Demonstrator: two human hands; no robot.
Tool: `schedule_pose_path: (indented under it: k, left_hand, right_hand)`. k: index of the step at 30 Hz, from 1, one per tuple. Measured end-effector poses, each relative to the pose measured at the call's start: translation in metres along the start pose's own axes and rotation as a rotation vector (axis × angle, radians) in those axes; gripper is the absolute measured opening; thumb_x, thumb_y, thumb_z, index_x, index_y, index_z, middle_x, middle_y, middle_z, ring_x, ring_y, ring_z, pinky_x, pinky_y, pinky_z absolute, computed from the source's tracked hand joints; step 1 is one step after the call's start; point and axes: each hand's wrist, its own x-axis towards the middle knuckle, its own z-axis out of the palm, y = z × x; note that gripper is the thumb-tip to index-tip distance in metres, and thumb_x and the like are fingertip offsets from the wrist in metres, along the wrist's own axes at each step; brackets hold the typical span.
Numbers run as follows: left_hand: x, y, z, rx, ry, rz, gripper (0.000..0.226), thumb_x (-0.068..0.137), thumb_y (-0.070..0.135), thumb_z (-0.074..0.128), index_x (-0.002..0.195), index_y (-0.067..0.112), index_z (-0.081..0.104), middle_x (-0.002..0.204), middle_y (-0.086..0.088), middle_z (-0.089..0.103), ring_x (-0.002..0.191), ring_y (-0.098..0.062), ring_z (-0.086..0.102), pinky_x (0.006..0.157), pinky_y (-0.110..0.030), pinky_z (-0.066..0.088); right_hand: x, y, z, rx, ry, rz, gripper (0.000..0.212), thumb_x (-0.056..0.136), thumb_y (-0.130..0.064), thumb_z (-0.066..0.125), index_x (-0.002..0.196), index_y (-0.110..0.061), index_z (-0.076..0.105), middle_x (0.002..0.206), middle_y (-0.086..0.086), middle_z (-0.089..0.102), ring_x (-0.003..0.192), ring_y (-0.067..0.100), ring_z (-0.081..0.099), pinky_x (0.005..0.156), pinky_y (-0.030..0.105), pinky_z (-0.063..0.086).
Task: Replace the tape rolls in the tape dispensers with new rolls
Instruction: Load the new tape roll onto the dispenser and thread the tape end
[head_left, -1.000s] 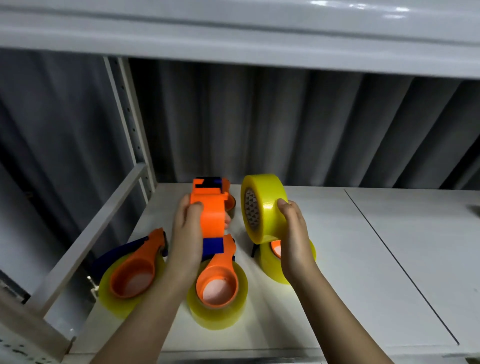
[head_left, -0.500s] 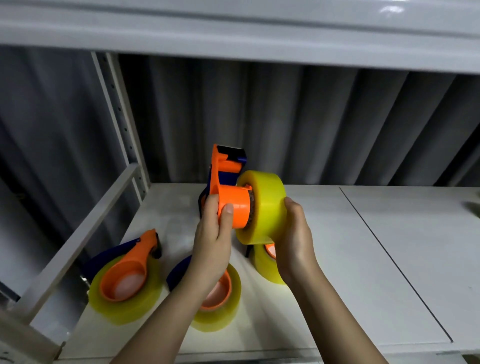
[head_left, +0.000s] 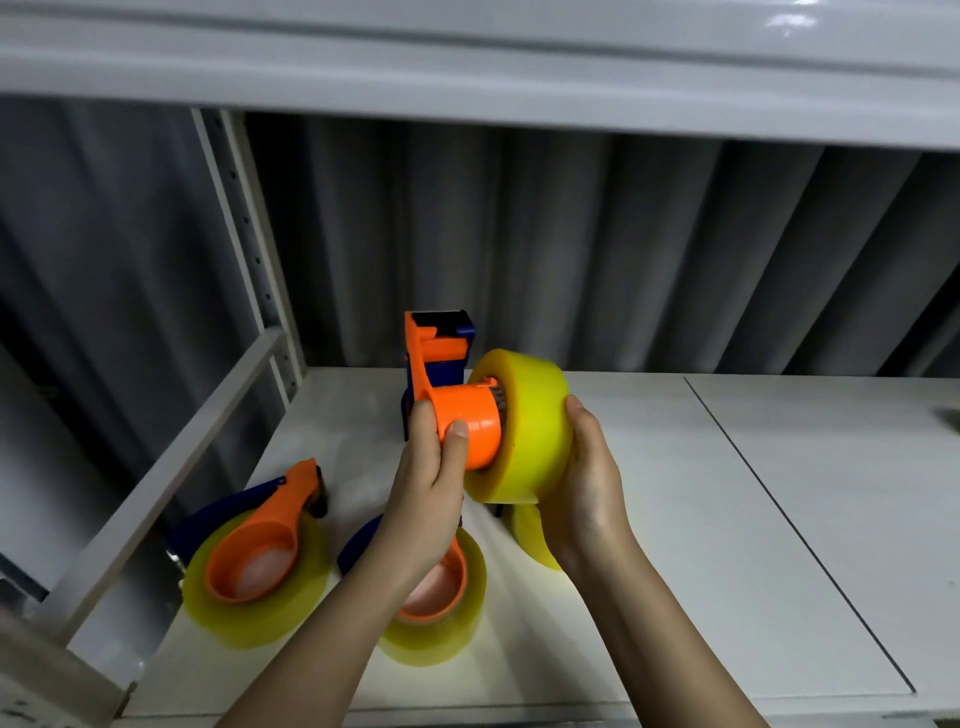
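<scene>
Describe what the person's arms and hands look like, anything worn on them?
Both forearms are bare up to the frame's lower edge, with no sleeves in view. The left hand and right hand wear no gloves, and no rings, watch or bracelets show. Fingernails are short and unpainted where visible.

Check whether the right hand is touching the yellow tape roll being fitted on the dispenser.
Touching. The head view shows the right hand cupped around the outer band of the yellow tape roll, fingers curled behind it.
</scene>
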Motion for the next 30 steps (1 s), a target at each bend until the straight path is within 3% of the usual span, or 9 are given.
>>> schedule_pose_path:
  k: [7,12,16,18,21,23,27,30]
  left_hand:
    - [0.002,0.0,-0.003,-0.039,-0.005,-0.078,0.05,0.1,0.037,0.031,0.148,0.031,0.017,0.136,-0.001,0.044,0.119,-0.02,0.049,0.101,-0.039,0.044]
    - [0.0,0.004,-0.001,-0.112,0.043,-0.135,0.048,0.101,0.036,0.032,0.147,0.034,0.019,0.135,-0.003,0.046,0.115,-0.026,0.053,0.098,-0.05,0.047]
    - [-0.004,0.007,-0.001,-0.143,0.063,-0.135,0.044,0.101,0.033,0.033,0.144,0.035,0.025,0.129,-0.002,0.051,0.111,-0.025,0.055,0.098,-0.05,0.047]
    - [-0.004,0.01,-0.001,-0.172,0.063,-0.167,0.041,0.101,0.032,0.035,0.142,0.035,0.03,0.125,-0.005,0.053,0.108,-0.029,0.057,0.095,-0.053,0.048]
    - [0.0,0.013,-0.002,-0.162,0.089,-0.152,0.04,0.101,0.028,0.036,0.14,0.032,0.033,0.122,-0.005,0.054,0.105,-0.025,0.057,0.091,-0.046,0.052]
    - [0.003,0.013,-0.001,-0.142,0.084,-0.142,0.042,0.101,0.028,0.036,0.142,0.028,0.033,0.129,-0.006,0.051,0.111,-0.024,0.055,0.095,-0.043,0.049]
    - [0.006,0.015,0.006,-0.155,0.1,-0.107,0.048,0.095,0.038,0.043,0.142,0.029,0.037,0.133,-0.004,0.052,0.117,-0.025,0.054,0.101,-0.05,0.045]
    - [0.003,0.012,0.015,-0.236,0.131,-0.146,0.037,0.098,0.033,0.041,0.135,0.035,0.043,0.125,-0.003,0.058,0.111,-0.031,0.059,0.086,-0.054,0.051]
  right_hand:
    - [0.001,0.006,-0.001,-0.024,-0.016,-0.048,0.027,0.088,-0.054,0.05,0.101,-0.034,0.06,0.106,0.012,0.07,0.104,0.032,0.065,0.098,0.055,0.047]
    - [-0.001,0.012,-0.002,-0.089,-0.049,-0.145,0.021,0.09,-0.051,0.048,0.093,-0.034,0.059,0.101,0.008,0.067,0.102,0.03,0.065,0.095,0.051,0.049]
    - [-0.003,0.013,-0.001,-0.117,-0.061,-0.189,0.019,0.093,-0.049,0.043,0.091,-0.037,0.058,0.104,0.006,0.065,0.102,0.026,0.064,0.089,0.048,0.053]
    - [-0.002,0.013,-0.001,-0.166,-0.075,-0.23,0.02,0.096,-0.044,0.04,0.089,-0.038,0.058,0.101,0.002,0.064,0.097,0.021,0.063,0.08,0.039,0.056]
    - [0.0,0.011,0.002,-0.139,-0.131,-0.19,0.016,0.083,-0.054,0.055,0.077,-0.044,0.065,0.101,0.006,0.067,0.102,0.028,0.064,0.093,0.051,0.051]
    - [0.005,0.009,-0.001,-0.116,-0.122,-0.155,0.022,0.074,-0.059,0.061,0.084,-0.041,0.068,0.107,0.011,0.069,0.105,0.032,0.064,0.097,0.058,0.046]
    - [0.004,-0.003,-0.002,-0.126,-0.2,-0.05,0.043,0.087,-0.052,0.052,0.119,-0.024,0.059,0.114,0.016,0.068,0.101,0.032,0.066,0.086,0.045,0.051]
    - [0.004,0.003,0.002,-0.207,-0.191,-0.075,0.068,0.07,-0.061,0.063,0.124,-0.019,0.056,0.124,0.022,0.059,0.114,0.04,0.059,0.088,0.046,0.047]
